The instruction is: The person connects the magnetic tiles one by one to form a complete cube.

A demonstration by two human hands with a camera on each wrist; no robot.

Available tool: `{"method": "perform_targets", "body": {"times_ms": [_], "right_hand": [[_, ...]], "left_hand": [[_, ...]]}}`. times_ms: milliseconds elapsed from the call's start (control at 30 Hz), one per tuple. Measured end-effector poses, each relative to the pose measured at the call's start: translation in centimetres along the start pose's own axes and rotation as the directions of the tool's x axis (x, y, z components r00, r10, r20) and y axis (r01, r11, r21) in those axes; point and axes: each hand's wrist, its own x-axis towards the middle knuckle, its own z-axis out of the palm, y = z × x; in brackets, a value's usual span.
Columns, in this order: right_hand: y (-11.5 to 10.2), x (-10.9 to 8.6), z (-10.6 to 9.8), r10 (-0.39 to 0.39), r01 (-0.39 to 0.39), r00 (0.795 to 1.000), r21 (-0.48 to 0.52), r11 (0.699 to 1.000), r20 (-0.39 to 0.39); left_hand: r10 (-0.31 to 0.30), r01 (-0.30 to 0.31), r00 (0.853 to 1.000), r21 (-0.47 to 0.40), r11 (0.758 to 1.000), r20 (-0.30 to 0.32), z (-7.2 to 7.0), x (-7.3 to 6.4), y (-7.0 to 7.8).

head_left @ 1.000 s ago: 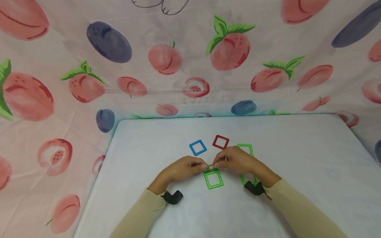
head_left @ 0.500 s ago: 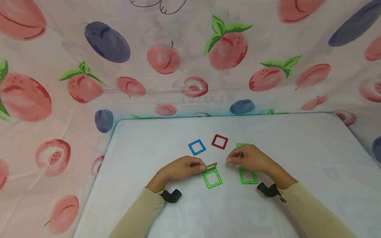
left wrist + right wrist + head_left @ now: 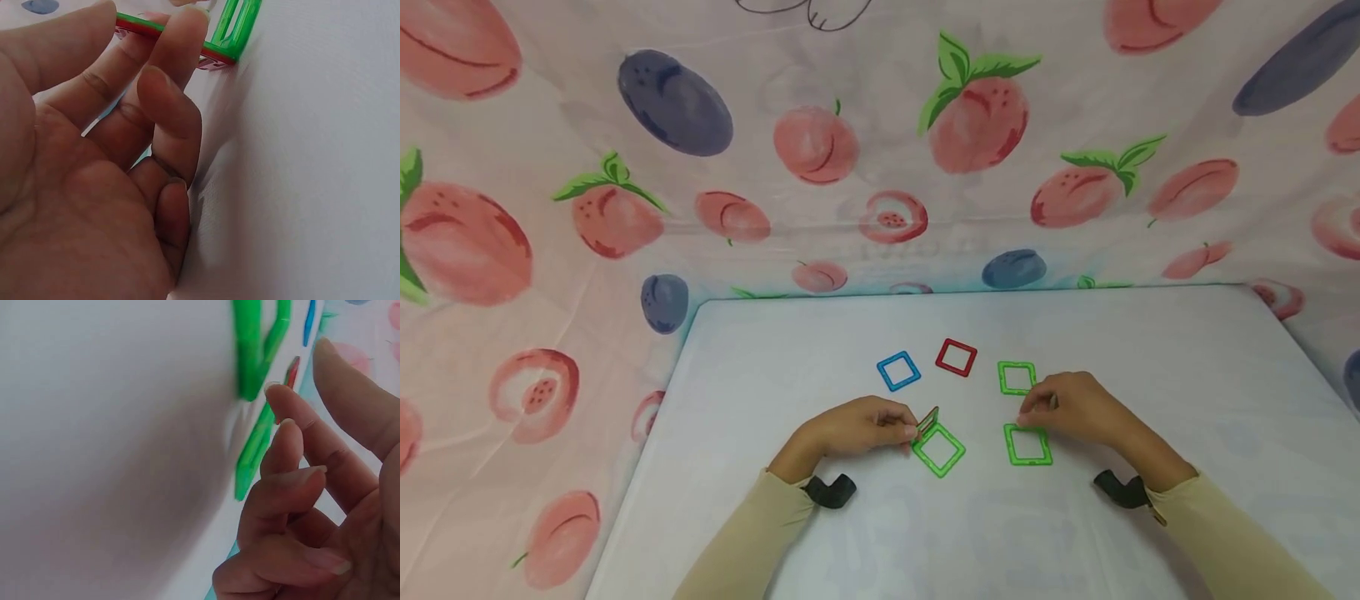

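Note:
My left hand [image 3: 867,429] pinches a raised square magnetic tile [image 3: 929,419], green and red along its edges, standing at an angle on a flat green square tile [image 3: 961,454]. In the left wrist view, thumb and fingers lie around a green edge [image 3: 140,20] with red beneath it; part is hidden behind the fingers. My right hand [image 3: 1075,408] hovers by two other green square tiles, a far one [image 3: 1017,364] and a near one [image 3: 1030,462]. Its thumb and forefinger are apart in the right wrist view, with nothing between them.
A blue square tile [image 3: 889,382] and a red square tile [image 3: 945,369] lie flat beyond the hands on the white table [image 3: 775,350]. Fruit-printed cloth [image 3: 760,75] hangs behind the table and at its left.
My right hand has let go of the raised tile and moved right to the two green tiles. The left hand keeps its hold, and the joined tiles have turned slightly.

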Motion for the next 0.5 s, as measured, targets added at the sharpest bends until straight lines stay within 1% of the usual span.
{"method": "perform_targets", "body": {"times_ms": [100, 167, 367, 500], "right_hand": [[0.16, -0.17, 0.19, 0.033, -0.033, 0.999, -0.005, 0.999, 0.021], [0.27, -0.26, 0.32, 0.037, -0.037, 0.999, -0.012, 0.999, 0.031], [0.53, -0.34, 0.59, 0.003, -0.002, 1.0, -0.026, 1.0, 0.03], [0.62, -0.29, 0.76, -0.003, 0.004, 1.0, -0.031, 0.999, 0.031]], "left_hand": [[0.008, -0.009, 1.0, 0.01, 1.0, 0.01, -0.06, -0.06, 0.04], [0.011, -0.012, 1.0, 0.011, 1.0, 0.015, -0.07, -0.08, 0.03], [0.025, -0.025, 1.0, 0.02, 0.999, 0.019, -0.07, -0.16, 0.07], [0.014, -0.015, 1.0, 0.025, 1.0, 0.018, -0.1, -0.36, 0.17]]}}
